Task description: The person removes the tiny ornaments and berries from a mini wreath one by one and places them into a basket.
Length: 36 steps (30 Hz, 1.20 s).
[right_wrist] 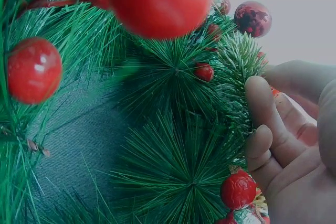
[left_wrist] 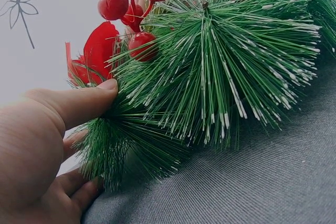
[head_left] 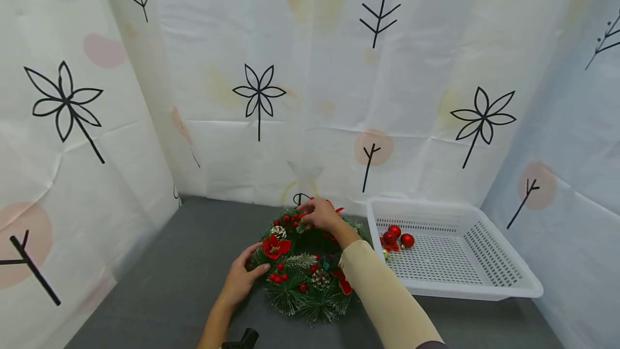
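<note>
A green Christmas wreath (head_left: 290, 290) with red berries, pinecones and red flowers lies on the grey table. At its left edge my left hand (head_left: 242, 276) grips it, thumb on top near a red flower (head_left: 276, 246) and the other fingers lower down at the outer side. The left wrist view shows the thumb (left_wrist: 89, 100) against the pine needles. My right hand (head_left: 319, 214) reaches across to the far side of the wreath. Its curled fingers (right_wrist: 260, 98) hold the wreath at a frosted sprig (right_wrist: 239, 66), beside red berries; part of the grip is hidden behind the greenery.
A white perforated plastic basket (head_left: 455, 288) stands right of the wreath, close to my right forearm. Several red balls (head_left: 407, 240) and a gold one (head_left: 386, 253) lie at its left end. Patterned cloth walls (head_left: 310, 96) enclose the table at the back and sides.
</note>
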### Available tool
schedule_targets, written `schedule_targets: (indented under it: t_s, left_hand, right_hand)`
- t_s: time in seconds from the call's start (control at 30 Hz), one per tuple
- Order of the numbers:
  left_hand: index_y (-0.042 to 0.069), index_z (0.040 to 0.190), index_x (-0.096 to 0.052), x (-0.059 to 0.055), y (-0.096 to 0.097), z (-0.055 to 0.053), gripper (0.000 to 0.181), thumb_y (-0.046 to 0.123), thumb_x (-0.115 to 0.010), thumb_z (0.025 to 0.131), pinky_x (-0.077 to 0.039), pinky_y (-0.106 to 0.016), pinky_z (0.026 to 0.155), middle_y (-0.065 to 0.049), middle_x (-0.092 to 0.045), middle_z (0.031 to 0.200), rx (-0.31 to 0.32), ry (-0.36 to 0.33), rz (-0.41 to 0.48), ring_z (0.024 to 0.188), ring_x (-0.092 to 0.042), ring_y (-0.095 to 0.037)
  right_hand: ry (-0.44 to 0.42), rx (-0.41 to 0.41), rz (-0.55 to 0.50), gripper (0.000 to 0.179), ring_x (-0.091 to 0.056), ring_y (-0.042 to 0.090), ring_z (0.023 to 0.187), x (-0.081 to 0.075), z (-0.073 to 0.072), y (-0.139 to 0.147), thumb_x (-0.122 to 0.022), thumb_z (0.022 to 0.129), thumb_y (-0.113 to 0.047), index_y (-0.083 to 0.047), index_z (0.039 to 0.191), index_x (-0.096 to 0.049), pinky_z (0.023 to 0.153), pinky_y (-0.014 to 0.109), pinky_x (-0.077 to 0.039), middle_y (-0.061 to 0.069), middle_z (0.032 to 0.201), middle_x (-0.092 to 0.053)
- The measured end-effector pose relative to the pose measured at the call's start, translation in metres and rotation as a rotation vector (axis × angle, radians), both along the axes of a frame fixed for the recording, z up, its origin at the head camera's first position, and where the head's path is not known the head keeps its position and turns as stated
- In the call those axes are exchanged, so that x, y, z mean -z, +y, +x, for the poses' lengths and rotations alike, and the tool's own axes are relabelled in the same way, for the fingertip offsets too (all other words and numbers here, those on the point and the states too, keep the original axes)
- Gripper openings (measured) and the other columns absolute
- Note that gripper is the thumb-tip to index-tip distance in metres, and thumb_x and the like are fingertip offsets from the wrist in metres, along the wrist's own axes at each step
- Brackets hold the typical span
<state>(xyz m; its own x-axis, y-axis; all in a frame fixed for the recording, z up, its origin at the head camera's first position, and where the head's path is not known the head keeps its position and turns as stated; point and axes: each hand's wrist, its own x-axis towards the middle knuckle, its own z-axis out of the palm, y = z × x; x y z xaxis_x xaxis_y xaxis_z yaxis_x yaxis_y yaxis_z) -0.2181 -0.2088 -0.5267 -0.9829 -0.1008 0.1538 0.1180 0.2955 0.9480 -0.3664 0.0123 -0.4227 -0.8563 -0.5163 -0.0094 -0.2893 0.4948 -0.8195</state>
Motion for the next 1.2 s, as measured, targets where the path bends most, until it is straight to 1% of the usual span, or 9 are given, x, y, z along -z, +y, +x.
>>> schedule_targets:
  t_s: [0.17, 0.3, 0.43, 0.57, 0.63, 0.77, 0.83, 1.03, 1.2]
  left_hand:
    - [0.012, 0.143, -0.048, 0.0, 0.0, 0.0, 0.062, 0.022, -0.074, 0.088, -0.03, -0.062, 0.102, -0.022, -0.036, 0.15, 0.0, 0.0, 0.004, 0.136, -0.031, -0.046]
    - [0.012, 0.143, -0.048, -0.001, 0.001, 0.0, 0.062, 0.022, -0.074, 0.088, -0.03, -0.062, 0.103, -0.021, -0.036, 0.15, 0.003, -0.001, 0.011, 0.136, -0.03, -0.046]
    - [0.012, 0.143, -0.048, -0.003, 0.001, 0.0, 0.062, 0.021, -0.074, 0.088, -0.029, -0.062, 0.103, -0.021, -0.036, 0.15, 0.004, -0.005, 0.025, 0.137, -0.029, -0.045]
    - [0.01, 0.142, -0.049, -0.004, 0.001, 0.001, 0.061, 0.02, -0.074, 0.088, -0.029, -0.062, 0.103, -0.022, -0.037, 0.149, 0.007, 0.0, 0.027, 0.137, -0.029, -0.046]
    - [0.009, 0.142, -0.049, -0.004, 0.001, 0.001, 0.061, 0.019, -0.074, 0.088, -0.029, -0.062, 0.103, -0.023, -0.037, 0.149, 0.007, 0.005, 0.027, 0.136, -0.03, -0.046]
    - [0.009, 0.141, -0.05, -0.004, 0.001, 0.001, 0.06, 0.019, -0.075, 0.087, -0.029, -0.061, 0.104, -0.022, -0.039, 0.148, -0.002, 0.01, 0.026, 0.136, -0.032, -0.045]
    - [0.008, 0.141, -0.05, -0.003, 0.001, 0.001, 0.06, 0.019, -0.075, 0.087, -0.03, -0.06, 0.103, -0.023, -0.04, 0.147, -0.007, 0.016, 0.02, 0.135, -0.033, -0.045]
    - [0.007, 0.141, -0.049, -0.001, 0.001, 0.002, 0.06, 0.02, -0.074, 0.088, -0.031, -0.062, 0.102, -0.024, -0.039, 0.147, -0.005, 0.029, -0.001, 0.134, -0.033, -0.047]
    - [0.008, 0.141, -0.05, -0.002, 0.001, 0.001, 0.06, 0.021, -0.074, 0.088, -0.031, -0.062, 0.102, -0.024, -0.039, 0.148, -0.008, 0.018, -0.001, 0.134, -0.033, -0.047]
  right_hand:
    - [0.019, -0.009, 0.005, 0.021, -0.066, 0.022, 0.07, 0.0, 0.002, 0.002, -0.064, 0.093, -0.004, -0.002, 0.115, -0.068, 0.073, 0.039, -0.054, 0.008, 0.105, -0.065]
    - [0.02, -0.004, -0.027, 0.022, -0.067, 0.031, 0.078, -0.004, 0.004, 0.003, -0.063, 0.095, -0.004, -0.001, 0.116, -0.067, 0.075, 0.044, -0.053, 0.011, 0.108, -0.064]
    - [0.012, 0.01, -0.055, 0.023, -0.065, 0.036, 0.084, -0.008, 0.004, 0.005, -0.062, 0.095, -0.007, -0.003, 0.118, -0.067, 0.061, 0.037, -0.049, 0.009, 0.106, -0.062]
    - [0.031, 0.017, -0.051, 0.026, -0.058, 0.033, 0.066, -0.014, 0.003, 0.007, -0.062, 0.096, -0.009, -0.005, 0.121, -0.067, 0.046, 0.031, -0.039, 0.009, 0.093, -0.065]
    - [0.044, 0.024, -0.05, 0.026, -0.055, 0.029, 0.062, -0.016, 0.003, 0.008, -0.063, 0.096, -0.01, -0.005, 0.121, -0.067, 0.044, 0.034, -0.041, 0.009, 0.093, -0.066]
    - [0.043, 0.05, -0.064, 0.025, -0.062, 0.023, 0.073, -0.024, 0.005, 0.011, -0.064, 0.095, -0.012, -0.007, 0.12, -0.068, 0.054, 0.048, -0.051, 0.009, 0.103, -0.065]
    - [0.042, 0.059, -0.076, 0.025, -0.065, 0.024, 0.081, -0.029, 0.006, 0.013, -0.064, 0.095, -0.012, -0.006, 0.119, -0.068, 0.061, 0.05, -0.052, 0.01, 0.107, -0.064]
    - [0.091, 0.057, -0.085, 0.024, -0.064, 0.037, 0.092, -0.042, 0.008, 0.02, -0.064, 0.095, -0.01, -0.003, 0.117, -0.068, 0.07, 0.043, -0.052, 0.015, 0.104, -0.066]
    - [0.119, 0.079, -0.09, 0.022, -0.063, 0.034, 0.087, -0.057, 0.009, 0.027, -0.065, 0.095, -0.01, -0.005, 0.115, -0.069, 0.068, 0.042, -0.049, 0.017, 0.1, -0.068]
